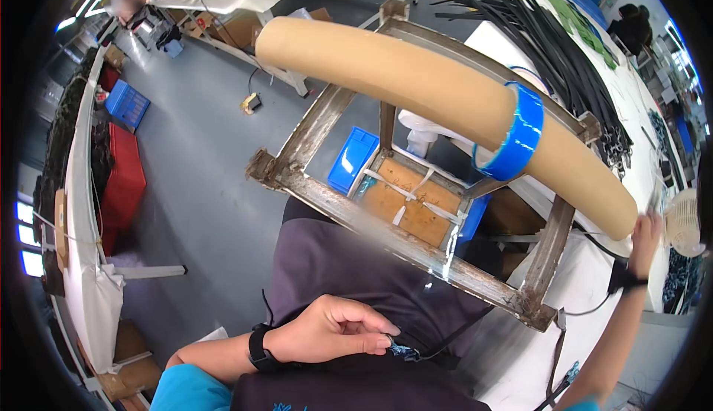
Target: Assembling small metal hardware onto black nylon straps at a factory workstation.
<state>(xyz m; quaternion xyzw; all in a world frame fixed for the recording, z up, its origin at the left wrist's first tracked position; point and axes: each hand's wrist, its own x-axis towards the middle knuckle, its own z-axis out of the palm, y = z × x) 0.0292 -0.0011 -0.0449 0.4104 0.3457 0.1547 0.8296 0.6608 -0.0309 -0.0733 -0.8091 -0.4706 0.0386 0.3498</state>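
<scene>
My left hand [334, 329] is closed in front of my apron [319, 270], thumb and forefinger pinching the end of a small blue-and-black patterned strip [405, 351]. My right hand [646, 239] reaches far out to the right, close to a cream perforated basket [683, 222] and the near end of a long cardboard tube [416, 84]. Its fingers are smeared and small, so I cannot make out a hold. Across a worn metal frame [327, 196] in front of me lies the tube, with a roll of shiny blue tape [529, 132] around it.
Black straps [549, 54] with metal clips hang over a white-covered table [631, 92] at right. Below the frame sit a tan board tied with white bands [408, 196] and a blue bin [353, 160]. Red [126, 166] and blue crates [128, 104] stand at left.
</scene>
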